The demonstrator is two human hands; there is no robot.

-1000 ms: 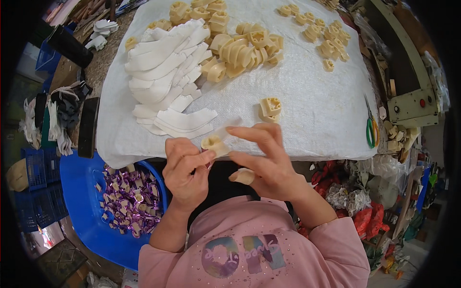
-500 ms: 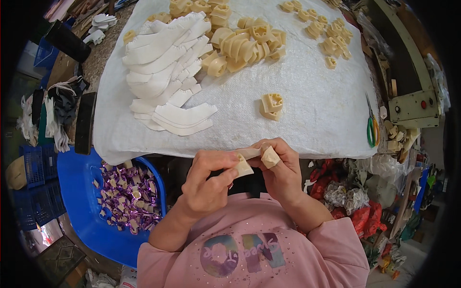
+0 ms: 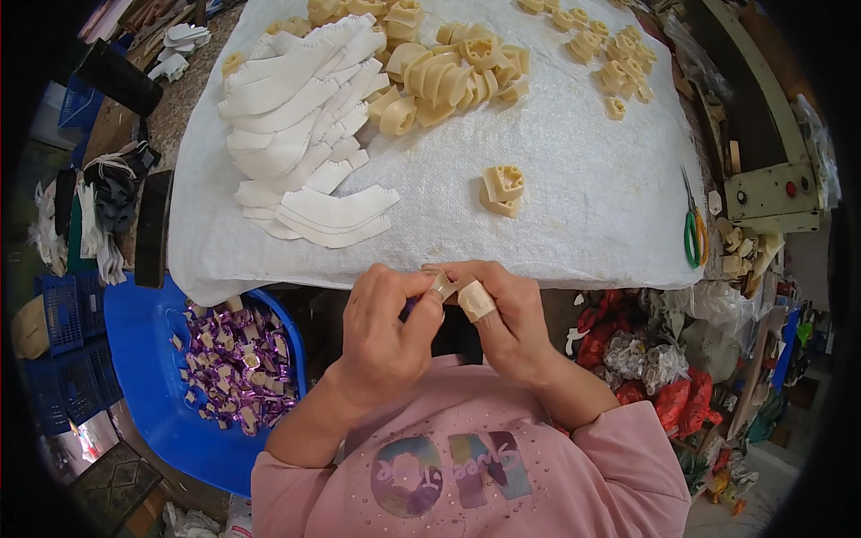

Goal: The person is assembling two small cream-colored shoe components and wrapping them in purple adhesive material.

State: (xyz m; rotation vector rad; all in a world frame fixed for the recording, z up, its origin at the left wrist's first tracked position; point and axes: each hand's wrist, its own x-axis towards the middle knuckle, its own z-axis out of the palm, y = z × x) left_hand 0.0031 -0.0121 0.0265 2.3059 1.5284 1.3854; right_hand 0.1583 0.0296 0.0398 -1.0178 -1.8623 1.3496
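Since the earlier frame your hands have drawn closer together and slightly nearer your chest, just below the table's front edge. Your left hand (image 3: 386,327) and right hand (image 3: 502,314) now meet at the fingertips, both pinched closed on one small cream piece (image 3: 442,285) held between them. A pale strip (image 3: 476,301) is wrapped round a finger of your right hand.

On the white cloth (image 3: 583,197), one folded cream piece (image 3: 501,190) sits alone, well apart from your hands. Farther off lie a stack of white curved strips (image 3: 305,134) and a heap of cream folded pieces (image 3: 448,76). Green-handled scissors (image 3: 693,229) rest near the cloth's right edge. To your left, a blue tub (image 3: 148,359) holds purple wrappers (image 3: 233,363).
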